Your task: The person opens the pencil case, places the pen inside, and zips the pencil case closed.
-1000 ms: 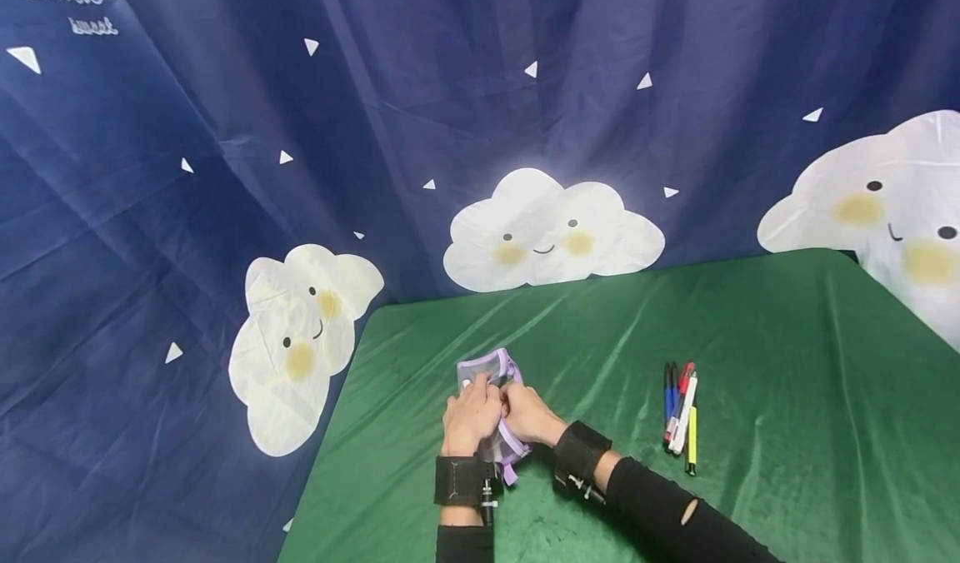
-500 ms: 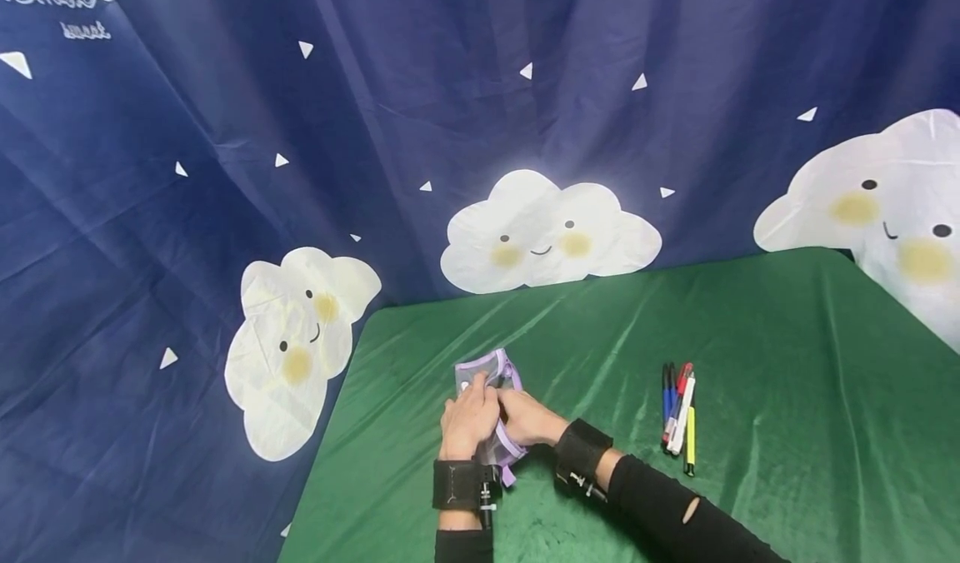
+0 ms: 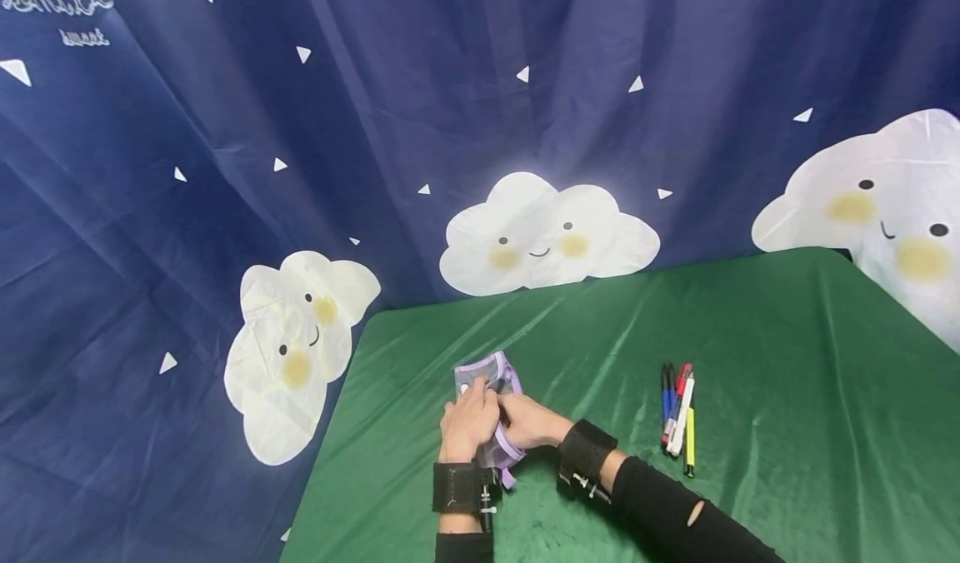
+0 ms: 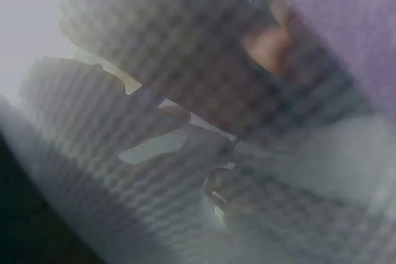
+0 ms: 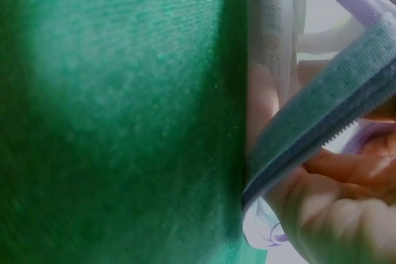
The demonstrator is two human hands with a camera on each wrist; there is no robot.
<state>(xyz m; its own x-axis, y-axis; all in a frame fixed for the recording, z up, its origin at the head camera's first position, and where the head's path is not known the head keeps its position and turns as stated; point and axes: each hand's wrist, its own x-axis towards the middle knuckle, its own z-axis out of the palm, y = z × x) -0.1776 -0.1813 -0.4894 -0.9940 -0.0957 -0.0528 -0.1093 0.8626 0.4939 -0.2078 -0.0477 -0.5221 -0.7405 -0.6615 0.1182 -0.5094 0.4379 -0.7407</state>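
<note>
A see-through mesh zip pouch with purple trim [image 3: 476, 372] lies on the green cloth. My left hand [image 3: 467, 425] grips it from above, fingers across its upper side. From the right, my right hand [image 3: 531, 420] reaches into the pouch's mouth. In the right wrist view the zipper [image 5: 322, 112] stands apart and crosses in front of this hand. One finger [image 5: 263, 100] shows through the mesh; the other fingertips are hidden, and I cannot tell what they hold. Mesh fills the left wrist view, blurred, with a fingertip [image 4: 269, 47] behind it.
Several pens [image 3: 678, 413], blue, red, white and yellow, lie in a loose bunch right of the hands. Green cloth [image 3: 600, 346] covers the table. A dark blue curtain with smiling clouds [image 3: 551, 234] hangs behind and at the left.
My right hand has slid slightly left and deeper into the pouch's mouth. The left hand and the pens hold their places; the whole head view shifts a little.
</note>
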